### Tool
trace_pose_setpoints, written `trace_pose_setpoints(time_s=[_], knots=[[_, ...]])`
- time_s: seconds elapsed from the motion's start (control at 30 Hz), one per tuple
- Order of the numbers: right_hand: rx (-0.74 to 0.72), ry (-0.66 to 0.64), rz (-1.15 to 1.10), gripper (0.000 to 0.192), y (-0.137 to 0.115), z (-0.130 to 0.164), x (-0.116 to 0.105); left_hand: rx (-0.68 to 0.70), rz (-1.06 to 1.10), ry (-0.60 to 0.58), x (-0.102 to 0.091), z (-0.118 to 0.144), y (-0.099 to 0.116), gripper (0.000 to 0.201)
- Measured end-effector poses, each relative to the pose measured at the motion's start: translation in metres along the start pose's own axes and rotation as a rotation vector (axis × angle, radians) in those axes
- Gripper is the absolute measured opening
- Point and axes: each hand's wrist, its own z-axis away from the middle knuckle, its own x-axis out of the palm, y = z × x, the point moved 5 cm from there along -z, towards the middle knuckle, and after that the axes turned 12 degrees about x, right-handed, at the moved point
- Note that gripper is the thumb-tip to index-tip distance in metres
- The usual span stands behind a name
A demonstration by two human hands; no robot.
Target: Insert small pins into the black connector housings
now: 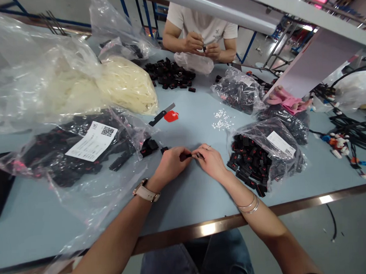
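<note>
My left hand (174,163) and my right hand (212,162) meet over the table, both with fingers pinched together. Between the fingertips of my left hand is a small black plastic part (188,155), mostly covered. Something small and dark shows at the right fingertips too, too hidden to name. Right of my right hand, black connector housings (249,160) with orange-red bits spill from a clear bag (288,163). Left of my left hand lies a big clear bag of black parts (57,157) with a white label (92,141). A few loose black housings (149,147) sit at its mouth.
Beyond my hands lie a black-handled knife (158,118), a red piece (171,116) and scattered tiny white pieces (221,120). A black pile (169,73) lies before a co-worker (206,32) holding a small part. Bagged cream-coloured pieces (127,84) stand left; cables (356,132) lie right.
</note>
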Motion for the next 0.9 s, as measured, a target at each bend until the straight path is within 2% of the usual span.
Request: trace_pose_setpoints(time_s=[0.1, 0.2, 0.37, 0.53, 0.63, 0.73, 0.9], knots=[[-0.003, 0.046, -0.068, 0.020, 0.004, 0.002, -0.005, -0.011, 0.001, -0.002, 0.000, 0.000, -0.002, 0.009], [-0.017, 0.039, -0.046, 0.025, 0.004, 0.005, -0.007, -0.013, -0.012, -0.004, 0.001, 0.000, -0.003, 0.008], [-0.064, -0.006, 0.152, 0.033, -0.001, 0.009, -0.002, -0.021, -0.016, 0.002, -0.001, 0.000, 0.000, 0.007], [-0.096, -0.021, 0.396, 0.030, -0.009, 0.011, 0.000, -0.053, -0.014, -0.009, -0.001, 0.000, 0.001, 0.008], [-0.096, -0.023, 0.447, 0.028, -0.014, 0.011, 0.000, -0.056, -0.001, -0.017, 0.000, 0.000, 0.002, 0.009], [-0.057, -0.017, 0.363, 0.029, -0.013, 0.009, 0.000, -0.049, 0.011, -0.010, -0.001, 0.000, 0.003, 0.008], [-0.052, 0.148, -0.121, 0.026, -0.001, 0.006, -0.008, -0.030, -0.016, -0.005, -0.001, -0.001, 0.002, 0.007]])
